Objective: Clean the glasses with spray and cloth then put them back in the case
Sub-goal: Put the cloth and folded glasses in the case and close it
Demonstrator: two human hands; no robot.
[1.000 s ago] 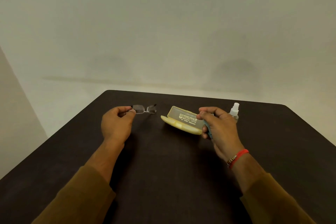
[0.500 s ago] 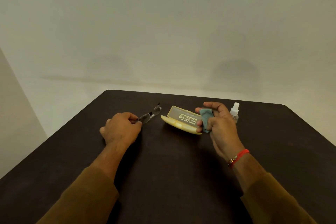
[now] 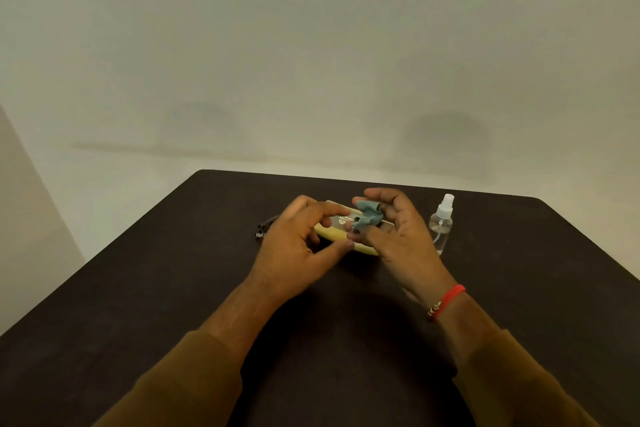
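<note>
The glasses (image 3: 264,229) lie on the dark table (image 3: 173,288) at the left, mostly hidden behind my left hand (image 3: 301,246). That hand holds nothing; its fingers are spread and its index fingertip comes close to the cloth. My right hand (image 3: 398,236) grips a crumpled blue-grey cloth (image 3: 369,215) between thumb and fingers. Both hands hover over the open yellow case (image 3: 334,236), which is partly covered by them. A small clear spray bottle (image 3: 441,222) with a white nozzle stands upright just right of my right hand.
The table's far edge (image 3: 346,180) runs just behind the case and bottle. A pale wall rises behind it. My brown sleeves reach in from the bottom of the view.
My left hand has let go of the glasses, left them on the table, and moved right over the case towards the cloth. My right hand has raised the cloth slightly.
</note>
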